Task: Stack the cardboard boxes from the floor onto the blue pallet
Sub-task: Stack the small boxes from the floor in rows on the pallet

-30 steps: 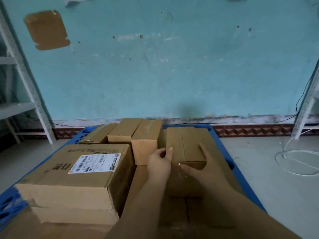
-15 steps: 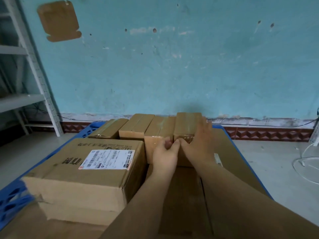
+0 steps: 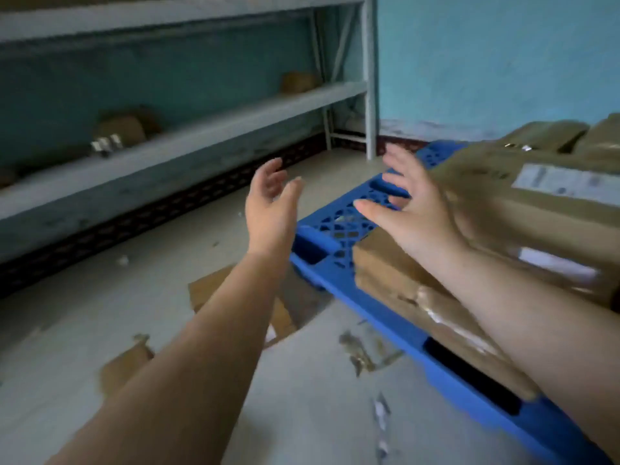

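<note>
A grey shelving rack (image 3: pixel 181 135) lines the left wall, bare floor (image 3: pixel 100 313) beside it. The left hand (image 3: pixel 268 209) hangs open and empty; the right hand (image 3: pixel 412 213), fingers spread, hovers over the blue pallet (image 3: pixel 339 226) corner, cardboard boxes (image 3: pixel 536 209) stacked just right.

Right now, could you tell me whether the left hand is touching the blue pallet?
Apart. The head view shows the left hand open in the air, with bare floor visible between it and the blue pallet edge.
</note>
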A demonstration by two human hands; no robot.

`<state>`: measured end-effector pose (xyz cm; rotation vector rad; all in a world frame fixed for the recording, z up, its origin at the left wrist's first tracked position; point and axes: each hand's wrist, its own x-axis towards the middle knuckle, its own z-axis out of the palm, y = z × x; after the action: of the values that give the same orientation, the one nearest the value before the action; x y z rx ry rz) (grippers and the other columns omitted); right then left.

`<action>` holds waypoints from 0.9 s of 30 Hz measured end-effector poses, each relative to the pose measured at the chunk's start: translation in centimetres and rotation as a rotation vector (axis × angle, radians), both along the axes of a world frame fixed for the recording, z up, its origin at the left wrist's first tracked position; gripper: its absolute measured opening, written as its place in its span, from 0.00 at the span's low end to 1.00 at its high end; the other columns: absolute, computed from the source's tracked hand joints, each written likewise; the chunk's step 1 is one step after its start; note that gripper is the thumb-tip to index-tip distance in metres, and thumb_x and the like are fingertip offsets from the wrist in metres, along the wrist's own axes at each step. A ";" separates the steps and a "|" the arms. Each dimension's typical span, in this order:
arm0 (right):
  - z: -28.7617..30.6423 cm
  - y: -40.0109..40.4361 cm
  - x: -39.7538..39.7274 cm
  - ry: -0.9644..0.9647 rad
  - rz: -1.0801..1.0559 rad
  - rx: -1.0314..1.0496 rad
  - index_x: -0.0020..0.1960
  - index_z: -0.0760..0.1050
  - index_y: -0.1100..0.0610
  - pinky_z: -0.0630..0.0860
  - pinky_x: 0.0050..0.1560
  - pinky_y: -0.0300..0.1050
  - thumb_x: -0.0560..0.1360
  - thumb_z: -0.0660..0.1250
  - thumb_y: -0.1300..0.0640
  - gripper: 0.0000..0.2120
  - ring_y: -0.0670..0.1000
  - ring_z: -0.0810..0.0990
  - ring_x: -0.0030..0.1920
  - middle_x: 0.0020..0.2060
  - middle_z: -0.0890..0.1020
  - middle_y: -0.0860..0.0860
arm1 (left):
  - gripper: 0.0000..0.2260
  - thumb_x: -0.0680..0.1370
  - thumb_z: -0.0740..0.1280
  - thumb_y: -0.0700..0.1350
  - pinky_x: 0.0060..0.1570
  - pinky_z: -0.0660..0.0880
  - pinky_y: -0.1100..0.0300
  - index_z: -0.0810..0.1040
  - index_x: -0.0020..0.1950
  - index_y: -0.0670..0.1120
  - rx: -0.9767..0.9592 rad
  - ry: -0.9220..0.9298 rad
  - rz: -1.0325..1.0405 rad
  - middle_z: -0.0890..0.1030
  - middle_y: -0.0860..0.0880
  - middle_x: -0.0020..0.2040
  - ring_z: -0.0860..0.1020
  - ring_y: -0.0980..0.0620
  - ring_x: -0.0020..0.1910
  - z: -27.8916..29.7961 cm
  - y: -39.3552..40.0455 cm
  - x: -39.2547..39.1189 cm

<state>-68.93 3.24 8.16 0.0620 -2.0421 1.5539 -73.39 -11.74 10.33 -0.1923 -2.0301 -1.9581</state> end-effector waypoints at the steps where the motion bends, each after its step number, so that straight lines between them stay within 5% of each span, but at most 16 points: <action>1: -1.2 -3.4 -0.7 -0.058 0.088 0.021 0.70 0.61 0.47 0.68 0.59 0.39 0.67 0.74 0.57 0.36 0.41 0.69 0.62 0.63 0.68 0.40 | 0.16 0.76 0.64 0.39 0.48 0.70 0.63 0.72 0.64 0.45 -0.030 -0.029 0.088 0.75 0.48 0.55 0.74 0.55 0.49 -1.3 -4.2 0.0; 4: -5.5 -12.4 -1.7 -0.223 0.299 0.091 0.71 0.59 0.45 0.67 0.64 0.46 0.66 0.74 0.53 0.38 0.45 0.66 0.67 0.68 0.67 0.42 | 0.17 0.76 0.65 0.42 0.46 0.70 0.65 0.72 0.64 0.48 -0.076 -0.165 0.314 0.75 0.49 0.56 0.74 0.59 0.46 -6.3 -15.4 2.0; 10: -15.0 -26.4 0.4 -0.569 0.586 0.267 0.72 0.57 0.47 0.66 0.64 0.46 0.66 0.74 0.48 0.40 0.50 0.67 0.68 0.71 0.66 0.47 | 0.20 0.75 0.66 0.47 0.39 0.71 0.64 0.69 0.66 0.51 -0.238 -0.545 0.703 0.73 0.49 0.62 0.74 0.49 0.54 -17.6 -30.2 10.5; 12: -18.3 -30.6 2.3 -0.700 0.712 0.277 0.73 0.57 0.49 0.65 0.64 0.45 0.67 0.73 0.50 0.39 0.51 0.67 0.68 0.71 0.66 0.50 | 0.24 0.75 0.66 0.48 0.52 0.74 0.51 0.65 0.70 0.51 -0.360 -0.777 0.799 0.69 0.44 0.68 0.71 0.42 0.60 -21.2 -33.2 14.4; 14: -21.3 -34.4 4.3 -0.829 0.793 0.310 0.73 0.56 0.50 0.65 0.65 0.45 0.70 0.70 0.52 0.37 0.53 0.65 0.69 0.72 0.64 0.51 | 0.32 0.73 0.67 0.50 0.65 0.63 0.44 0.58 0.74 0.51 -0.508 -1.081 0.827 0.63 0.40 0.72 0.63 0.37 0.68 -24.4 -35.1 17.5; 16: -23.9 -37.4 6.3 -0.952 0.862 0.329 0.74 0.54 0.51 0.64 0.66 0.49 0.73 0.67 0.50 0.35 0.54 0.64 0.70 0.73 0.62 0.51 | 0.34 0.72 0.69 0.49 0.65 0.63 0.45 0.56 0.74 0.47 -0.347 -1.258 0.854 0.64 0.38 0.70 0.64 0.37 0.67 -26.8 -35.9 19.3; 18: -25.7 -39.5 8.1 -1.039 0.914 0.323 0.75 0.53 0.51 0.66 0.66 0.50 0.75 0.64 0.49 0.33 0.55 0.65 0.69 0.72 0.64 0.52 | 0.18 0.73 0.69 0.46 0.52 0.70 0.50 0.68 0.59 0.42 -0.107 -1.222 0.848 0.72 0.38 0.56 0.73 0.42 0.51 -28.0 -35.8 20.2; 20: -26.8 -40.3 9.2 -1.052 0.863 0.300 0.75 0.53 0.51 0.69 0.64 0.48 0.75 0.63 0.55 0.32 0.55 0.68 0.67 0.70 0.66 0.52 | 0.06 0.74 0.67 0.44 0.39 0.69 0.56 0.71 0.43 0.45 -0.119 -1.116 0.817 0.76 0.41 0.47 0.73 0.49 0.39 -28.4 -35.1 20.1; 22: -26.7 -39.8 9.1 -1.039 0.763 0.252 0.74 0.54 0.51 0.71 0.60 0.45 0.76 0.62 0.58 0.30 0.54 0.71 0.65 0.69 0.68 0.51 | 0.06 0.74 0.66 0.45 0.42 0.74 0.56 0.75 0.50 0.46 -0.178 -0.977 0.798 0.79 0.43 0.49 0.77 0.47 0.43 -28.3 -34.1 19.3; 24: -25.7 -37.8 8.3 -1.005 0.706 0.165 0.71 0.61 0.50 0.74 0.57 0.45 0.75 0.64 0.56 0.26 0.52 0.75 0.59 0.63 0.74 0.49 | 0.17 0.73 0.66 0.48 0.48 0.76 0.55 0.73 0.62 0.49 -0.190 -0.879 0.770 0.78 0.44 0.55 0.78 0.45 0.49 -27.1 -32.4 18.1; 27: -22.8 -33.5 6.5 -0.898 0.614 -0.044 0.66 0.69 0.49 0.77 0.55 0.46 0.70 0.68 0.56 0.25 0.50 0.78 0.53 0.56 0.79 0.48 | 0.23 0.66 0.66 0.55 0.41 0.77 0.56 0.74 0.61 0.55 -0.137 -0.744 0.701 0.79 0.45 0.53 0.81 0.47 0.45 -23.7 -29.1 16.1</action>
<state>-62.40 -30.28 -14.60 -0.0434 -2.8490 2.2848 -57.27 -40.80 -13.41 1.2129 -2.1768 -1.5294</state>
